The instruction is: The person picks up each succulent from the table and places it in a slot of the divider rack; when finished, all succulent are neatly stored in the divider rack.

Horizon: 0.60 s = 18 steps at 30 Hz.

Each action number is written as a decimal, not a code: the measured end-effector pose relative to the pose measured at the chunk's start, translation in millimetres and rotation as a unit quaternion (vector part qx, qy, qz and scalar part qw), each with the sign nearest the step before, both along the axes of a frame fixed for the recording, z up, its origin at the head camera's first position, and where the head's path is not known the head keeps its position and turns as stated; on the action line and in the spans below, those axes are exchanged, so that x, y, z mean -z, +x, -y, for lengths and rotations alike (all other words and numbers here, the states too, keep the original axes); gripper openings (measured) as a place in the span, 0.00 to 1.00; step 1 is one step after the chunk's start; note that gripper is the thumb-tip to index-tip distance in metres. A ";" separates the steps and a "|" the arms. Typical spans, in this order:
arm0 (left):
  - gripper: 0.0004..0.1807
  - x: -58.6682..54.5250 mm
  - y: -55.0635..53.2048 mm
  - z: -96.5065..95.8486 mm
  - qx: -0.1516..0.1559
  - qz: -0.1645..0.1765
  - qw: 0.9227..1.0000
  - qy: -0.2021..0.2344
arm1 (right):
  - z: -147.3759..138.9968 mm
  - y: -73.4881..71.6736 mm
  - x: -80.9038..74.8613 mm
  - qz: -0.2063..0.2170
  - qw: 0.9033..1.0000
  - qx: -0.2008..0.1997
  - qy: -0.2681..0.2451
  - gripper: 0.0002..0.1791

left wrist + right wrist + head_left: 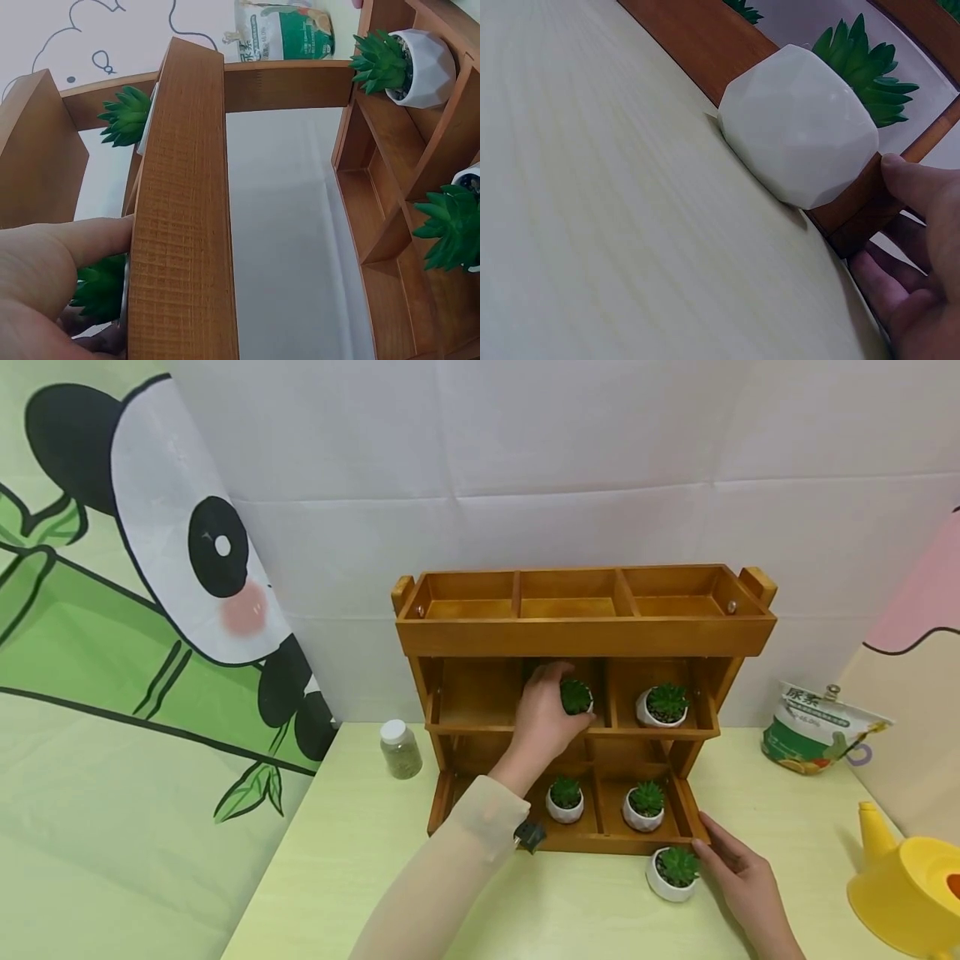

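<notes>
A three-tier wooden shelf (585,638) with divided trays stands against the back wall. My left hand (546,717) reaches into its middle tier and holds a potted succulent (575,697) there; in the left wrist view the front board hides most of that pot. Another potted succulent (663,705) sits to its right on the same tier. My right hand (742,881) grips the lower right front corner of the shelf, thumb on the front. Just beside that thumb, a white faceted pot with a succulent (799,127) stands on the table in front of the bottom tray.
Two potted succulents (565,799) stand in the bottom tray. Left of the shelf is a small jar (401,750) with a white lid. A green and white pouch (817,731) and a yellow watering can (903,885) are at the right of the pale table (322,860).
</notes>
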State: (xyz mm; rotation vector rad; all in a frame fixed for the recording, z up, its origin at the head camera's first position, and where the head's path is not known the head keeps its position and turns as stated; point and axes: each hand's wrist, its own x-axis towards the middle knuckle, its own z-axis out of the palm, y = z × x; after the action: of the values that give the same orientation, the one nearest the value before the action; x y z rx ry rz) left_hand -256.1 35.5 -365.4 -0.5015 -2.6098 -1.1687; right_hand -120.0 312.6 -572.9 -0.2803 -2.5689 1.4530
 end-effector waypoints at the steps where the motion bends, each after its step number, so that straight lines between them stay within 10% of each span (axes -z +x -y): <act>1: 0.38 -0.1 0.7 -0.1 0.000 0.001 1.000 0.001 | 0.1 0.1 -0.2 0.002 1.000 0.000 -0.001 0.31; 18: 0.41 3.9 3.5 8.5 0.038 -0.010 0.999 0.032 | 0.2 -0.4 -0.1 0.006 1.000 0.000 0.003 0.31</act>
State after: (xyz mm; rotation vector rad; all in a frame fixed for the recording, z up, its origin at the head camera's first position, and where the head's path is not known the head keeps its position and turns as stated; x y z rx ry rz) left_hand -252.6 27.0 -369.4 -0.6024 -2.5480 -1.2589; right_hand -120.4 312.3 -572.8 -0.2901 -2.5810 1.4487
